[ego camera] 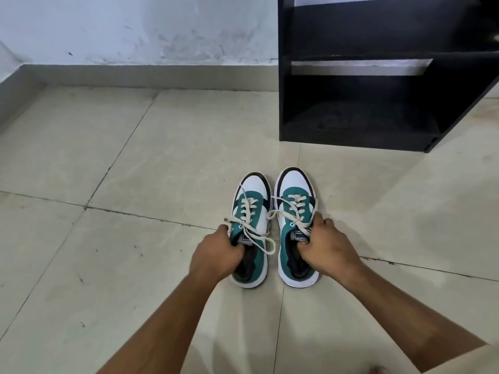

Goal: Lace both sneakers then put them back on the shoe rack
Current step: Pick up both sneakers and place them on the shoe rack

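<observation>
Two green, white and black sneakers stand side by side on the tiled floor, toes pointing away from me. Both carry cream laces threaded and tied in bows. My left hand (pixel 216 255) grips the collar of the left sneaker (pixel 252 211), fingers tucked inside its opening. My right hand (pixel 324 247) grips the collar of the right sneaker (pixel 294 209) the same way, thumb inside. Both soles rest on the floor.
A black shoe rack (pixel 378 85) with bare shelves stands on the floor ahead and to the right, against a white wall (pixel 135 28). A grey skirting runs along the wall's base. Beige floor tiles (pixel 108 157) surround the sneakers.
</observation>
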